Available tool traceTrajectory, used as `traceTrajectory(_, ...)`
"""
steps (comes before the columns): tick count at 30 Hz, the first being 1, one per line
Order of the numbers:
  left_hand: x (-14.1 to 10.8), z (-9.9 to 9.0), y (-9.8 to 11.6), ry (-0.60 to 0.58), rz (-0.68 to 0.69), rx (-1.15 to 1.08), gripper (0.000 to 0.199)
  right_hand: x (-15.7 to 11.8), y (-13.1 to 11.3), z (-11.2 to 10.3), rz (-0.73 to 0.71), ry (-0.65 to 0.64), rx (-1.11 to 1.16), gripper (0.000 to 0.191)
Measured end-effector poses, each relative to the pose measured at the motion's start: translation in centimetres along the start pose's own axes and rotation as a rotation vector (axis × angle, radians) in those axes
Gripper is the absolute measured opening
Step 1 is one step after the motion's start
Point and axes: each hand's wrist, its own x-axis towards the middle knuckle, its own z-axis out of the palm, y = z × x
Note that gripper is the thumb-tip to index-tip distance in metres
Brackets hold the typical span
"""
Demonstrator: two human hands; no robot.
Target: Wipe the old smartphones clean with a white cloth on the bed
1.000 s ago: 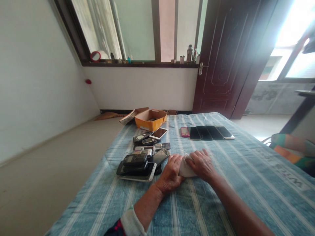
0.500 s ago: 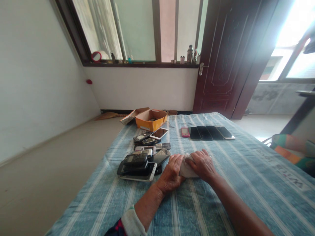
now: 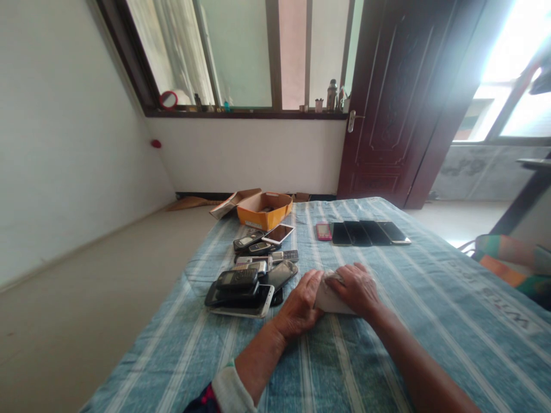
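- The left hand [image 3: 300, 299] had its fingers closed round a pale flat object [image 3: 333, 302] at the blue striped bench [image 3: 365, 367].
- The right hand [image 3: 356, 288] gripped a crumpled cloth [image 3: 334, 277] against it.
- Piled phones [image 3: 237, 282] lay left, near an open orange box [image 3: 261, 218].

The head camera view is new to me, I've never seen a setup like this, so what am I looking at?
There is no robot here, just a person's two bare hands, seen by a camera worn on the head that looks forward and down. The left hand and right hand hold a pale object; fingers hide too much to say what. On the striped blue cloth, a pile of phones lies to the left, an open orange box beyond it, and a row of dark phones farther right.
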Motion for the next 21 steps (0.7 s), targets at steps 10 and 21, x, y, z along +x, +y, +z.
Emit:
traceTrajectory(10,0.0,-0.2,0.2,-0.028,-0.005,-0.035,0.077,0.1,-0.5,-0.6,-0.044,-0.036,-0.001,0.027)
traceTrajectory(21,0.0,-0.2,0.3,-0.025,0.048,0.009,0.075,0.1,-2.0,-0.2,-0.147,-0.021,0.023,0.022)
